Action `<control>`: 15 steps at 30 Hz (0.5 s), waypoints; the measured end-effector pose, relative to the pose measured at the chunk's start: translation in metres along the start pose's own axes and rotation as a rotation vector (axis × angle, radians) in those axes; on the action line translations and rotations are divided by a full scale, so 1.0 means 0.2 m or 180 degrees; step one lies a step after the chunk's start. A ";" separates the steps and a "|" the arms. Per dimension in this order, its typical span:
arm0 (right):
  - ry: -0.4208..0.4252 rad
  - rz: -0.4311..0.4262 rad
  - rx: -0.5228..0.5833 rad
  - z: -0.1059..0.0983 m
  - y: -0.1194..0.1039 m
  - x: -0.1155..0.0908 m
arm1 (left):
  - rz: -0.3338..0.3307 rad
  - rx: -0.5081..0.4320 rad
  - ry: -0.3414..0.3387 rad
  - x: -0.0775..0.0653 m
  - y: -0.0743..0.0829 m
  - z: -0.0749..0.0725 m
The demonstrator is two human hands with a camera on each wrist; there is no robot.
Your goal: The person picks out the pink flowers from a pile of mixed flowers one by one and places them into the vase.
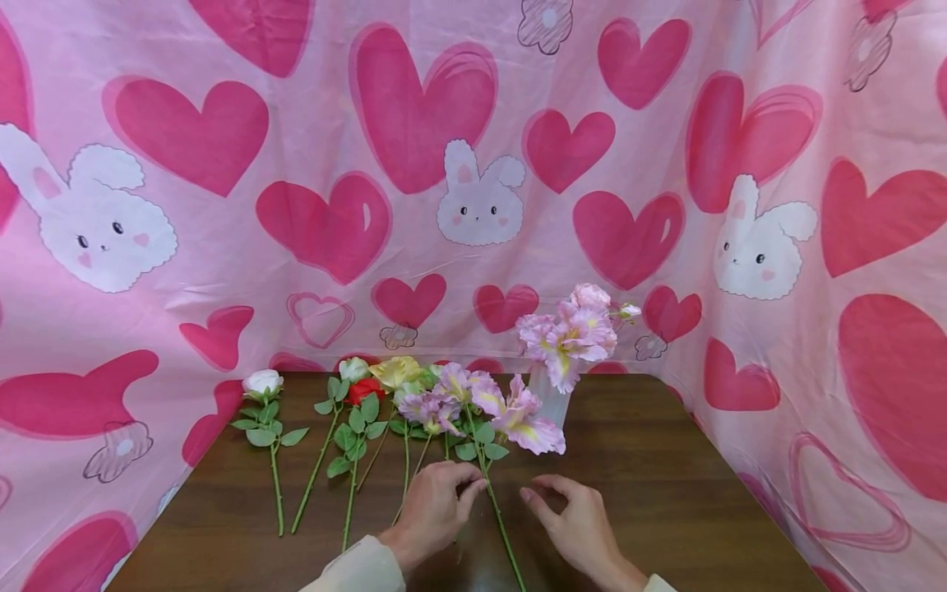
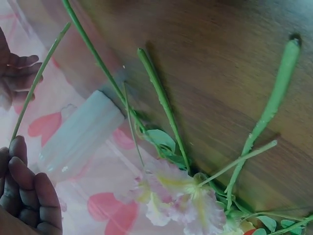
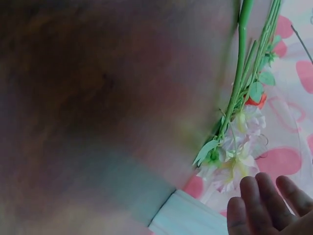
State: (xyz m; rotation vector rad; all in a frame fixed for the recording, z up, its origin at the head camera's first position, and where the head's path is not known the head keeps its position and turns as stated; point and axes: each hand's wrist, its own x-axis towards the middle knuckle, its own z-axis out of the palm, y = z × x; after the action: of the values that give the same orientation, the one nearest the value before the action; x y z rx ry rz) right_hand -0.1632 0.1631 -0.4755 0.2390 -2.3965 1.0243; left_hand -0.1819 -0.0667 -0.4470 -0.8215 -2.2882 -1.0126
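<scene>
My left hand (image 1: 436,506) pinches a thin green stem (image 2: 36,81), seen most plainly in the left wrist view. A pink-and-yellow iris (image 1: 524,418) appears just beyond its fingertips in the head view. My right hand (image 1: 580,522) hovers to the right with loosely bent fingers and nothing in them. Between the two hands runs a thicker green stem (image 1: 501,518) with leaves, lying on the table. Behind them stands a whitish vase (image 1: 555,403) holding pink irises (image 1: 570,337) and a pale pink bloom (image 1: 590,296).
On the brown table (image 1: 651,477), several flowers lie in a row to the left: a white rose (image 1: 262,383), a red rose (image 1: 365,390), a yellow flower (image 1: 396,372) and more pink irises (image 1: 431,409). A pink heart-and-rabbit cloth (image 1: 318,140) hangs around the table.
</scene>
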 end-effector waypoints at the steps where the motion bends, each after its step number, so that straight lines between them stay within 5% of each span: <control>1: 0.0015 0.0008 0.0048 0.00 0.00 0.00 | 0.0021 0.0022 0.0016 0.00 0.00 0.01; 15: 0.0106 0.0059 0.0381 0.02 0.00 -0.02 | 0.0137 0.0182 0.0025 0.01 0.02 0.05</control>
State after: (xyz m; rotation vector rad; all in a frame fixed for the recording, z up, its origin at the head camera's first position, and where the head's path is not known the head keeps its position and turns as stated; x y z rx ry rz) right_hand -0.1606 0.1605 -0.4796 0.2406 -2.3145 1.1728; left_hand -0.1814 -0.0565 -0.4492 -0.8380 -2.2722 -0.9257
